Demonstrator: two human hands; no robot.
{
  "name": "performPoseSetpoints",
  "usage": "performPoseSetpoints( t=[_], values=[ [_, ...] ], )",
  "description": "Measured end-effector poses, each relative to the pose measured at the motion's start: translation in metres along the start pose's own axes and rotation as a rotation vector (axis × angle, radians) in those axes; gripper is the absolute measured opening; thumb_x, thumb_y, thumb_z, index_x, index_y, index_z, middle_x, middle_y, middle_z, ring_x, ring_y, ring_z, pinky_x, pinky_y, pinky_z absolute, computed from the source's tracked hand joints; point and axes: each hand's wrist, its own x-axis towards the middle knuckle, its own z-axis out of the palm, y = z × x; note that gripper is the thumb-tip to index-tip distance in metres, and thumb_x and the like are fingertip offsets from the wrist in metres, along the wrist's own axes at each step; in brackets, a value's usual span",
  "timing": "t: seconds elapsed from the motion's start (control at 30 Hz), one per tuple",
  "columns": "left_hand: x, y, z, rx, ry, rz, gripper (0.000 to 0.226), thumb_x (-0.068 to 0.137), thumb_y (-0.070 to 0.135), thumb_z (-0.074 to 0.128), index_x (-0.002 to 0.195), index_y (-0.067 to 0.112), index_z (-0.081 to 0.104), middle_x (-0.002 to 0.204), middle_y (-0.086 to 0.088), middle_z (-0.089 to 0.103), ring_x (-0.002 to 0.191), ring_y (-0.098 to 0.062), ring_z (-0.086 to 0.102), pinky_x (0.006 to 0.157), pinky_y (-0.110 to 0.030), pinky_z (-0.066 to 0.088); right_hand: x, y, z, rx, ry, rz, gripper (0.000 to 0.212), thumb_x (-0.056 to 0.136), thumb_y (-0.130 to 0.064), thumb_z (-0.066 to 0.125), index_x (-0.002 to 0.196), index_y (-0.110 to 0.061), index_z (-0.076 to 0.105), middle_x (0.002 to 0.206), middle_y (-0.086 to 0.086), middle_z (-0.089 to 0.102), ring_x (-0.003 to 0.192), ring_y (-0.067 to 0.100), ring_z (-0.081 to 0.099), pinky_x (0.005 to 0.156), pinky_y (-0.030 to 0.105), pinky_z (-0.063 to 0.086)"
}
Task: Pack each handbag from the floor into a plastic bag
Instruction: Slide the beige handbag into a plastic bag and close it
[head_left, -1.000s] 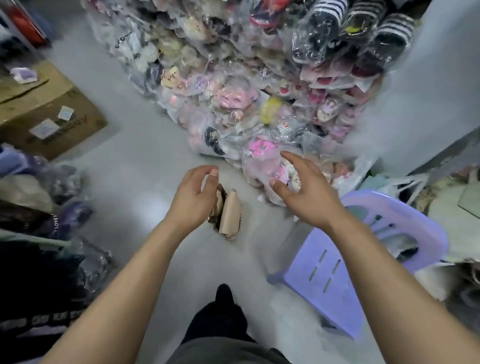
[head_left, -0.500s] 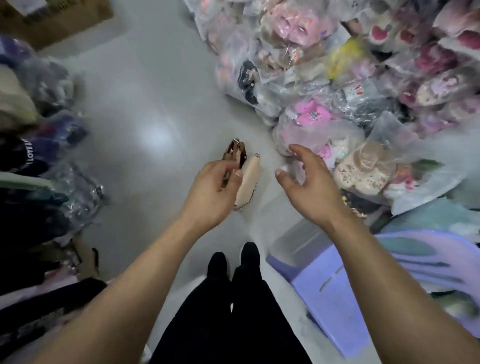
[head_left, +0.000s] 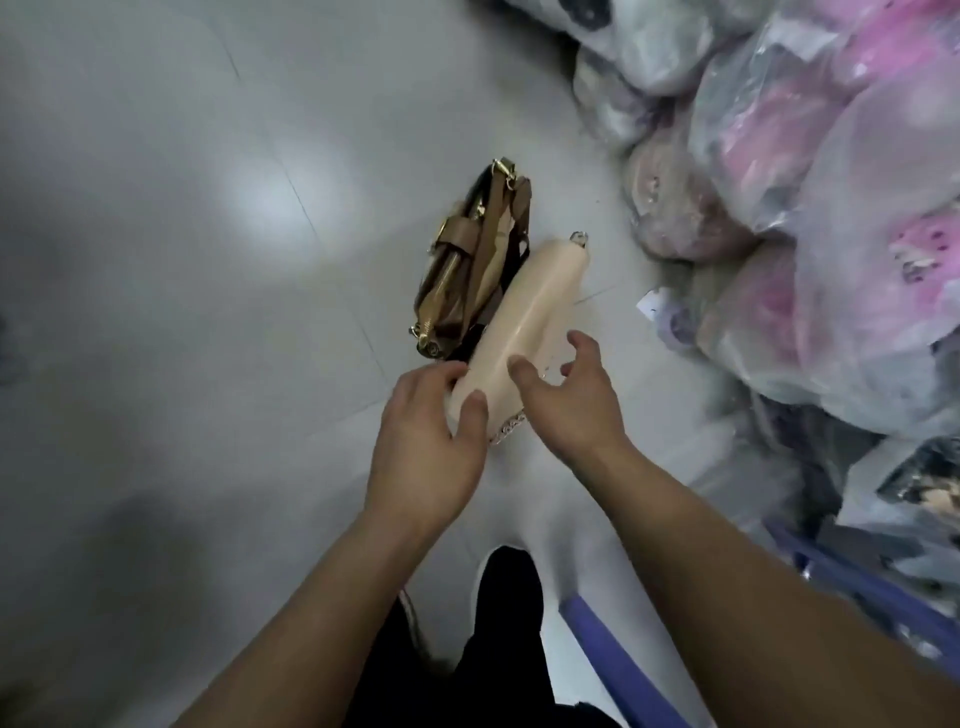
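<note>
Two handbags lie side by side on the grey floor (head_left: 182, 312). The cream handbag (head_left: 530, 306) is long and smooth, and its chain strap (head_left: 506, 430) shows under its near end. To its left lies a brown handbag (head_left: 467, 275) with gold fittings. My left hand (head_left: 426, 441) holds the cream bag's near end, thumb on top and fingers against its left side. My right hand (head_left: 571, 400) hovers over the bag's near right side with fingers spread, thumb tip at the bag's top. No loose plastic bag is in view.
A tall pile of goods packed in clear plastic (head_left: 805, 208) fills the right side, close to the bags. A purple plastic stool (head_left: 618, 660) stands at the lower right. My dark trouser legs (head_left: 498, 623) are below the hands. Bare floor stretches left.
I have bent down, so the bags look much larger. Both hands have dropped to the cream handbag; the left hand now holds its near end and the right hand has come alongside.
</note>
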Motion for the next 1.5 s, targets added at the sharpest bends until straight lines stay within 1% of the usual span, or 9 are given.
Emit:
performPoseSetpoints(
  t=[0.27,0.53,0.83,0.97,1.03,1.17,1.27,1.37,1.5],
  values=[
    [0.052,-0.066,0.043,-0.013,0.018,-0.026,0.036,0.099,0.033,0.053,0.135,0.032,0.052,0.133,0.017,0.049,0.121,0.001,0.045,0.105,-0.026,0.039,0.100,0.028,0.083,0.291,0.009,0.300,0.120,0.060,-0.065,0.076,0.154,-0.032,0.009,0.150,0.009,0.041,0.127,0.039,0.052,0.102,0.059,0.050],
    [0.045,-0.054,0.048,0.000,-0.044,-0.024,0.039,0.099,0.032,0.052,0.138,0.035,0.047,0.132,0.018,0.044,0.126,-0.002,0.042,0.105,-0.027,0.038,0.104,0.055,0.071,0.289,0.134,0.252,0.062,0.085,-0.020,0.060,0.145,-0.023,0.042,0.118,0.002,0.063,0.098,0.029,0.061,0.092,0.050,0.058],
    [0.001,0.042,0.022,-0.015,-0.096,0.081,0.037,0.099,0.034,0.053,0.136,0.032,0.050,0.123,0.016,0.046,0.107,0.002,0.044,0.080,-0.007,0.031,-0.006,0.055,-0.020,0.349,0.098,0.122,0.045,0.090,-0.017,0.064,0.133,-0.023,0.055,0.112,-0.005,0.066,0.102,0.023,0.065,0.092,0.043,0.057],
    [-0.020,0.091,0.006,-0.041,-0.074,0.111,0.022,0.097,0.037,0.051,0.117,0.030,0.056,0.110,0.021,0.060,0.100,0.004,0.057,0.080,-0.016,0.044,-0.071,0.053,-0.080,0.421,0.012,0.007,0.035,0.092,-0.013,0.069,0.123,-0.027,0.061,0.106,-0.014,0.070,0.098,0.009,0.068,0.074,0.016,0.054],
    [-0.032,0.111,-0.003,-0.069,-0.050,0.096,0.042,0.091,0.052,0.047,0.124,0.028,0.054,0.115,0.011,0.063,0.107,-0.011,0.061,0.088,-0.032,0.052,-0.101,0.053,-0.110,0.461,-0.068,0.006,0.030,0.092,-0.009,0.072,0.115,-0.027,0.063,0.104,-0.014,0.073,0.097,0.012,0.071,0.073,0.015,0.053],
    [-0.063,0.159,-0.019,-0.161,0.003,-0.026,0.089,0.075,0.080,0.042,0.150,0.034,0.029,0.149,-0.004,0.044,0.127,-0.031,0.053,0.109,-0.052,0.041,-0.156,0.054,-0.167,0.500,-0.233,-0.002,0.023,0.093,-0.010,0.073,0.113,-0.020,0.068,0.106,-0.005,0.079,0.100,0.014,0.074,0.083,0.028,0.057],
    [-0.090,0.192,-0.020,-0.371,0.082,0.001,0.088,0.082,0.080,0.045,0.154,0.039,0.017,0.156,0.006,0.034,0.141,-0.018,0.039,0.117,-0.040,0.029,-0.195,0.061,-0.210,0.473,-0.290,-0.001,0.020,0.094,-0.009,0.072,0.111,-0.019,0.069,0.106,-0.003,0.079,0.098,0.015,0.074,0.087,0.032,0.060],
    [-0.129,0.216,0.002,-0.438,0.026,0.013,0.088,0.074,0.084,0.051,0.150,0.045,0.027,0.137,0.023,0.045,0.132,-0.009,0.045,0.113,-0.036,0.035,-0.230,0.080,-0.246,0.382,-0.257,0.015,0.025,0.090,-0.014,0.076,0.109,-0.026,0.066,0.114,-0.004,0.077,0.109,0.020,0.072,0.102,0.043,0.055],
    [-0.186,0.222,0.060,-0.484,-0.007,-0.028,0.070,0.082,0.066,0.065,0.138,0.030,0.043,0.118,0.018,0.057,0.109,-0.006,0.059,0.089,-0.021,0.045,-0.266,0.123,-0.282,0.305,-0.066,0.003,0.041,0.091,-0.017,0.070,0.125,-0.033,0.053,0.113,-0.009,0.068,0.098,0.010,0.066,0.080,0.030,0.056]
  ],
)
